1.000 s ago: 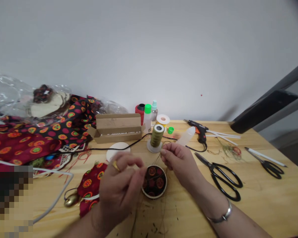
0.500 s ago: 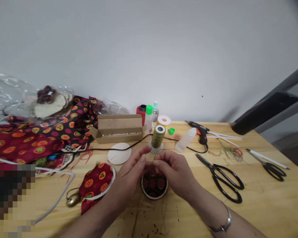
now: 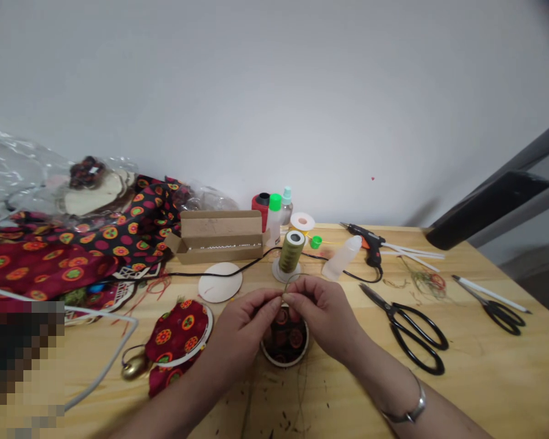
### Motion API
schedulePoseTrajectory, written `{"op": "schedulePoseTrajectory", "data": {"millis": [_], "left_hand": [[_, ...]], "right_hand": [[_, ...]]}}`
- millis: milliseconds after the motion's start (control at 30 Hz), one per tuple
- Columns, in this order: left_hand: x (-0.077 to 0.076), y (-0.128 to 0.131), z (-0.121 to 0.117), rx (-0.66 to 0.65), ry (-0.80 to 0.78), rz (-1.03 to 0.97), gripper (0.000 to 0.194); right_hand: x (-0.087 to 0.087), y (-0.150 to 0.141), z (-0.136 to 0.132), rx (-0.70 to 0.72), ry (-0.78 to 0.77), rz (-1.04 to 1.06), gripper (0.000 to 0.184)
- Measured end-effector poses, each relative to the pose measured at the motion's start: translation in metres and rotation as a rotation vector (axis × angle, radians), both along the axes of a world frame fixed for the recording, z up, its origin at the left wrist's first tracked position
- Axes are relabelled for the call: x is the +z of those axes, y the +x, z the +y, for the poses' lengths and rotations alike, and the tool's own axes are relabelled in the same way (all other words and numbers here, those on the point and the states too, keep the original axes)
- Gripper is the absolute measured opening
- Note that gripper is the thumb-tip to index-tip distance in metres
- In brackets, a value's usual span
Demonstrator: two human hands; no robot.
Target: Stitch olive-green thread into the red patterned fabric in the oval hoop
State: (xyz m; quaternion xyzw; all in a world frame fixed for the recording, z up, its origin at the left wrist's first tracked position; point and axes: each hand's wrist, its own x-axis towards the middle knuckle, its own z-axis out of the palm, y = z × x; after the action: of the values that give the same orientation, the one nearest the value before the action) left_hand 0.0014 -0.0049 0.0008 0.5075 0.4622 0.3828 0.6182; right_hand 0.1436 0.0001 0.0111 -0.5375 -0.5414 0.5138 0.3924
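Note:
My left hand (image 3: 251, 314) and my right hand (image 3: 318, 311) meet fingertip to fingertip, both pinching a thin olive thread (image 3: 297, 275). The thread loops up behind the right fingers, and strands trail down over the table. Just below the fingertips lies a round fabric-covered piece (image 3: 286, 344), dark with red and orange patterns and a pale rim, partly hidden by my hands. A cone of olive thread (image 3: 291, 253) stands just beyond. Left of my left hand is a maroon patterned fabric piece (image 3: 180, 332) with a white curved edge and a brass bell (image 3: 134, 366) beside it.
Large black scissors (image 3: 405, 329), smaller scissors (image 3: 501, 311), a white pencil (image 3: 494, 294) and a glue gun (image 3: 368, 241) lie to the right. An open cardboard box (image 3: 222, 235), bottles and patterned fabric (image 3: 119, 238) sit behind. A black cord (image 3: 201, 275) crosses the table.
My left fingers, spread half a second ago, have closed and come to the right fingertips at the thread. My right hand has stayed nearly in place.

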Motion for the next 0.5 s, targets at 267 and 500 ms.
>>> {"op": "schedulePoseTrajectory", "data": {"millis": [267,500], "left_hand": [[0.0015,-0.0016,0.0014,0.037,-0.118,-0.072,0.013],[-0.0043,-0.0014,0.0026,0.009,-0.261,-0.280,0.015]], "right_hand": [[-0.0025,0.0001,0.0006,-0.011,-0.009,-0.004,0.009],[0.0005,0.0005,0.0019,-0.004,-0.058,0.069,0.010]]}}
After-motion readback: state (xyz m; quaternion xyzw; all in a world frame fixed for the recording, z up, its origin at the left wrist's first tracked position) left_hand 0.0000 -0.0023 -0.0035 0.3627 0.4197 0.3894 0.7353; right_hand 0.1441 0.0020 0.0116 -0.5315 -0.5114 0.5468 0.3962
